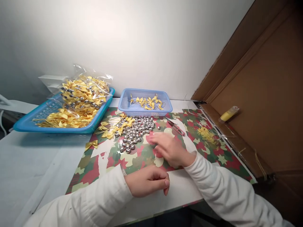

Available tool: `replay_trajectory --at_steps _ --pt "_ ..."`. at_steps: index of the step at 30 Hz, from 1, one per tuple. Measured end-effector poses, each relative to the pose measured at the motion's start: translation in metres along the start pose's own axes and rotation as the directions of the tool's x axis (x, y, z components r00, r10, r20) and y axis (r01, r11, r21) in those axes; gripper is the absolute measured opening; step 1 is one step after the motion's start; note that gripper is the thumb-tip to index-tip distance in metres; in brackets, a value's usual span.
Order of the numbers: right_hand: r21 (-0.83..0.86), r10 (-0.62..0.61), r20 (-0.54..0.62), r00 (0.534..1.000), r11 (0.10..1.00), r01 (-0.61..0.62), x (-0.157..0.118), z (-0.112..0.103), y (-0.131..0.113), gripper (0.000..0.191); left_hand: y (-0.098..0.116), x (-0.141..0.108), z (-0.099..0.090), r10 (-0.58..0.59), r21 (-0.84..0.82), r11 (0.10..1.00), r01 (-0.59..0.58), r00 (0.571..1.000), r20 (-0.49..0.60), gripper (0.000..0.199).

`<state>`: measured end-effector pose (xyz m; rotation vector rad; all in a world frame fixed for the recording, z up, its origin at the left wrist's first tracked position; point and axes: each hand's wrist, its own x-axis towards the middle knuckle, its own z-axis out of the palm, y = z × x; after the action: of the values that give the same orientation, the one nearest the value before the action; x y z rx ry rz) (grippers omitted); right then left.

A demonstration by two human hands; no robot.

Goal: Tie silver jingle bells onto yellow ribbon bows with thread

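The fingers (156, 139) of my right hand (167, 147) are bending loosely low over the camouflage-patterned sheet (87, 167), and blur is softening their outline; I cannot tell whether they are pinching anything. The fingers of my left hand (150, 181) are curling inward, with the thumb (165, 183) lying along them and pointing to my right; whether something small is sitting inside that curl, I cannot tell. This hand is resting or hovering nearer to my body, in front of the right one and a little to its left.

The silver bells (139, 128) are lying in a loose heap just beyond my right fingertips and to their left, apart from them, while one single bell (159, 128) is sitting by itself at the heap's right side. Beyond my right knuckles, a pair of snips (176, 127) is lying with its blades pointing away from me.

Yellow bows (109, 134) are bordering the heap on its left, and one lone bow (91, 144) is lying farther out. Behind the bells, a small blue basket (145, 113) is holding more bows. To the far left, a larger blue tray (59, 130) is carrying bows and a bulging clear bag (85, 90). To my right, tangled yellow cord (208, 135) is lying near the cardboard (260, 94).
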<state>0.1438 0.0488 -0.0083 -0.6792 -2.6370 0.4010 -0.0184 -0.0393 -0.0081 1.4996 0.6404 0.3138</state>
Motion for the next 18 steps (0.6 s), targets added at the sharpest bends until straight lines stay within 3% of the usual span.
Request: replay_trajectory --at_steps 1,3,8,13,18 --pt "0.058 -0.123 0.093 0.988 0.991 0.118 0.003 0.005 -0.009 0.032 -0.001 0.000 0.000 0.005 0.024 1.000 -0.005 1.000 0.004 0.048" --pt "0.079 -0.198 0.181 0.963 0.979 0.187 0.010 0.013 -0.022 0.033 -0.003 0.001 0.000 0.010 0.066 0.998 -0.009 1.000 -0.004 0.045" --pt "-0.060 -0.059 0.264 0.963 0.995 0.077 0.019 0.017 -0.029 0.035 -0.004 0.001 -0.001 0.015 0.093 0.996 -0.015 1.000 -0.007 0.038" --pt "-0.102 0.013 0.268 0.963 0.995 0.015 0.017 0.012 -0.029 0.038 -0.005 0.002 -0.001 0.014 0.078 0.997 -0.014 1.000 -0.007 0.037" --pt "-0.157 0.123 0.226 0.966 0.984 -0.088 -0.017 -0.001 -0.018 0.043 -0.005 0.002 -0.002 0.009 0.051 0.999 -0.010 1.000 0.018 0.037"
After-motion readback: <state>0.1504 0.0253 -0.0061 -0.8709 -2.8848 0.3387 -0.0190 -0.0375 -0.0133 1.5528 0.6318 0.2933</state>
